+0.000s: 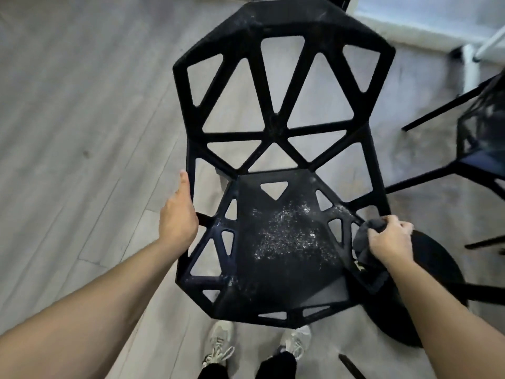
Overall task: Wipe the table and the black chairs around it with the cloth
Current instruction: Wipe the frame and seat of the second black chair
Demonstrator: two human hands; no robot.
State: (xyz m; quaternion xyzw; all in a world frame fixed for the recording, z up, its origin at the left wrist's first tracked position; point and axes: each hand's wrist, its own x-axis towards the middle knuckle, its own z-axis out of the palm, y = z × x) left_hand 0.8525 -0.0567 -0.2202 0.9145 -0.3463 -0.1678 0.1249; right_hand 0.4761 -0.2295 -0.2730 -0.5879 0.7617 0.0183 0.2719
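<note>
A black chair (pixel 276 138) with triangular cut-outs fills the middle of the view, its back pointing away from me. White dust or crumbs (pixel 287 233) speckle its seat. My left hand (pixel 177 214) grips the left edge of the chair where seat and back meet. My right hand (pixel 390 236) holds a dark grey cloth (pixel 366 247), bunched up, against the seat's right edge. The lower part of the cloth hangs over that edge.
A second black chair (pixel 481 149) stands at the right. A round black base (pixel 426 291) lies on the floor behind my right arm. A white furniture leg (pixel 470 69) is at the upper right. Grey plank floor (pixel 68 119) spreads to the left. My shoes (pixel 218 346) are below the seat.
</note>
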